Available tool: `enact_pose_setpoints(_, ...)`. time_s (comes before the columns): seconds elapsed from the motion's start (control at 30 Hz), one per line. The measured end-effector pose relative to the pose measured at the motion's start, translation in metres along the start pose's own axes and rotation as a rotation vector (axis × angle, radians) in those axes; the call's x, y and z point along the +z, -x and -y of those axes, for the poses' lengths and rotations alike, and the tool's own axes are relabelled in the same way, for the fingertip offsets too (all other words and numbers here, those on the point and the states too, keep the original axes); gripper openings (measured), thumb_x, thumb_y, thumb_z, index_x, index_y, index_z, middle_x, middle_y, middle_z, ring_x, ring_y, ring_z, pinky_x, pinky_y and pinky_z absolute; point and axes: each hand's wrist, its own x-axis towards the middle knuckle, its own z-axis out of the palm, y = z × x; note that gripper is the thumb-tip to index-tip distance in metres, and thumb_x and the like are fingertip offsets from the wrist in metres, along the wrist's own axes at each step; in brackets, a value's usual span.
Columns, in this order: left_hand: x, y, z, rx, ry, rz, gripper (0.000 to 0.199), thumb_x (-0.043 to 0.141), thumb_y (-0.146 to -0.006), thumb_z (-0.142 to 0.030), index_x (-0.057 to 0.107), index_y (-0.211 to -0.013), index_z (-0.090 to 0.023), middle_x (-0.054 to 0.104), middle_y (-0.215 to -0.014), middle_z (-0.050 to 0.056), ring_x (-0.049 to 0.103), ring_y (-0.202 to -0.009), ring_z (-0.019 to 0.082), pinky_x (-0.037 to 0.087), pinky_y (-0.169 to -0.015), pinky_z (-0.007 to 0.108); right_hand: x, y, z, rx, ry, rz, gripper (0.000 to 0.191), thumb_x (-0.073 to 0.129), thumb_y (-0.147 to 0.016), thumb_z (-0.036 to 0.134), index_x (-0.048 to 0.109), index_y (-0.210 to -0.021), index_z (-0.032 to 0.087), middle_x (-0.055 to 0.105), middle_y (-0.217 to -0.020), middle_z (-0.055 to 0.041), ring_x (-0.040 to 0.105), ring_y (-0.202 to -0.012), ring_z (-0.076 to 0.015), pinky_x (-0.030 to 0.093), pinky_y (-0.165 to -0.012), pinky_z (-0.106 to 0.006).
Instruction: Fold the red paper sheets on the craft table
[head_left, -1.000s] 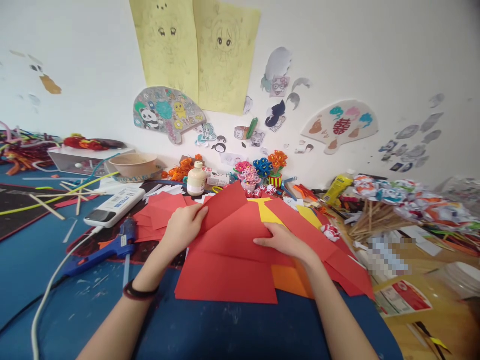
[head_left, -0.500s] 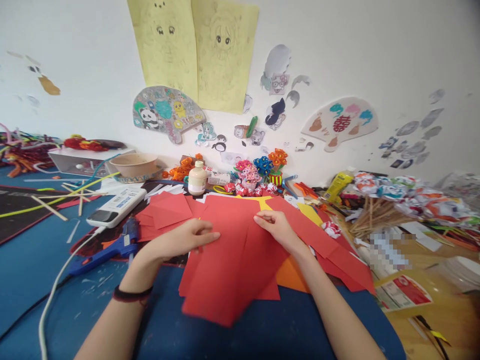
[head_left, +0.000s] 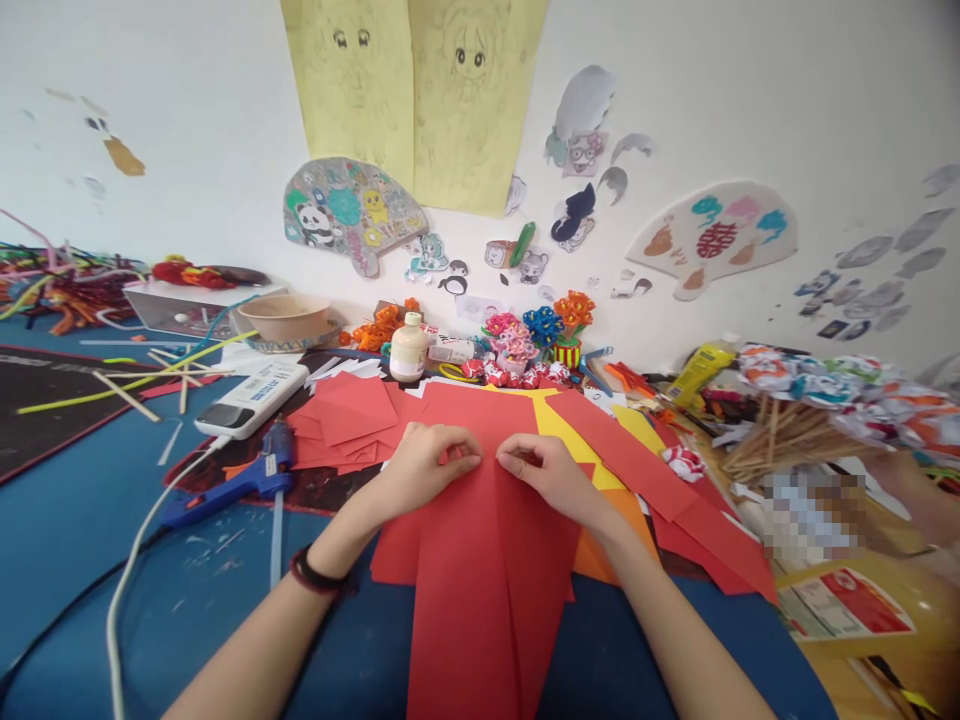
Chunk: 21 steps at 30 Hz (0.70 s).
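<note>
A large red sheet of paper (head_left: 457, 600) with a lengthwise fold hangs toward me over the table's front edge. My left hand (head_left: 439, 460) pinches its upper edge, thumb against fingertips. Close beside it, my right hand (head_left: 544, 470) pinches the same edge just right of the fold. The fingertips of both hands nearly meet. Beneath lie more red sheets, with yellow paper (head_left: 555, 425) and orange paper (head_left: 622, 510) showing to the right. A stack of smaller red pieces (head_left: 352, 415) sits left of my hands.
On the left are a blue glue gun (head_left: 259, 475), a white power strip (head_left: 255, 400) and its cord. A glue bottle (head_left: 409, 350) and small craft flowers (head_left: 544, 330) stand at the back. Wrapped bundles on sticks (head_left: 772, 435) and a yellow bottle (head_left: 701, 370) crowd the right.
My left hand has moved right and now pinches the sheet's edge beside my right hand. The red sheet has come closer to me and hangs lower. The view has shifted slightly.
</note>
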Motion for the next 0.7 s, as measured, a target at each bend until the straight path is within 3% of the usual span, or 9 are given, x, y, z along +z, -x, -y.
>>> enact_pose_setpoints(0.23, 0.011, 0.000, -0.007, -0.018, -0.084, -0.049, 0.019, 0.052, -0.091, -0.031, 0.067, -0.084, -0.021, 0.069, -0.076, -0.001, 0.056, -0.066, 0.013, 0.035, -0.072, 0.026, 0.005, -0.001, 0.003, 0.012, -0.003, 0.028, 0.025, 0.054, -0.090, 0.042, 0.064, -0.083, 0.020, 0.065, -0.082, -0.0019, 0.058, -0.079, -0.0168, 0.043, -0.072, -0.026)
enact_pose_setpoints(0.47, 0.011, 0.004, -0.008, 0.012, 0.072, -0.037, 0.019, 0.051, -0.090, -0.028, 0.065, -0.082, -0.017, 0.065, -0.071, 0.000, 0.053, -0.062, 0.011, 0.036, -0.061, 0.023, 0.004, -0.001, 0.003, 0.048, -0.046, 0.049, 0.027, 0.058, -0.088, 0.043, 0.066, -0.080, 0.019, 0.065, -0.079, -0.0019, 0.056, -0.075, -0.0163, 0.042, -0.068, -0.025)
enact_pose_setpoints(0.7, 0.003, 0.006, -0.018, 0.003, 0.272, 0.020, 0.023, 0.049, -0.090, -0.032, 0.064, -0.082, -0.016, 0.064, -0.075, 0.001, 0.052, -0.068, 0.012, 0.040, -0.063, 0.022, 0.004, 0.000, 0.000, 0.077, -0.207, 0.054, 0.033, 0.064, -0.083, 0.050, 0.066, -0.078, 0.018, 0.062, -0.074, -0.0011, 0.053, -0.070, -0.0152, 0.042, -0.066, -0.025)
